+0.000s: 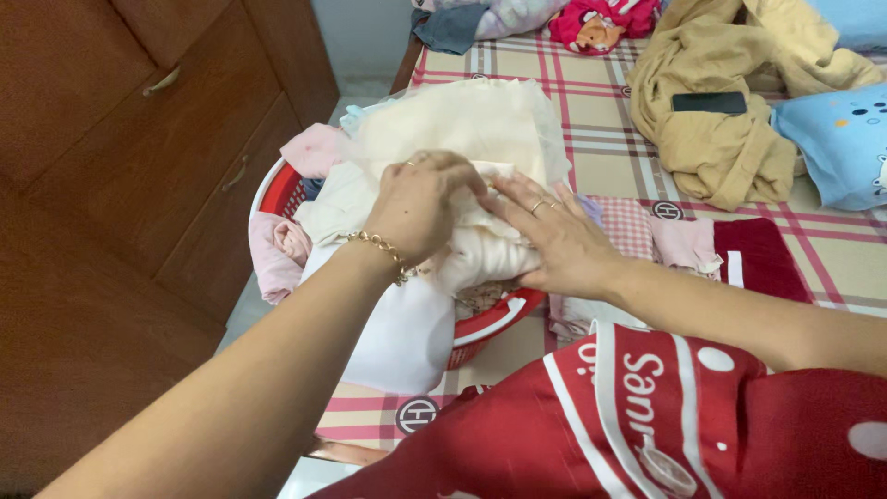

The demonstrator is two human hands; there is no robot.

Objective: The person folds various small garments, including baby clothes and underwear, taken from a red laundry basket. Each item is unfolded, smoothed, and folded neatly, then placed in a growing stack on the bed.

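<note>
Cream cloth (471, 240) bunched on top of the laundry heap is what both hands work on: left hand (420, 205), gold bracelet (383, 249) at the wrist, has its grip closed over a fold of that cream cloth, fingers curled down into it; right hand (554, 236), rings on two fingers, lies flat with its grip open, palm pressing the same cloth just beside the left hand. Step in hand looks like pulling or sorting one piece off the pile; the next move would call for a firm pinch and a lift clear of the other pieces, since the layers overlap and could drag along. Cream cloth sits on top of a red laundry basket (490, 323) with a white rim, overfull, with pink garments (277, 249) hanging over its left side and a white piece (407, 333) draped down its front. Basket stands on a bed covered by a checked sheet (591, 111) in beige with pink-red lines and small round dark emblems. Right of the basket lie a pink checked piece and a dark red cloth (758, 259). Farther off: tan blanket (721, 129) with a black phone (710, 103) on it, blue pillow (836, 143) with dots. Wooden cabinet (139, 139) at left. No packages; lettering shows only on the red garment (665, 416) at the bottom.
</note>
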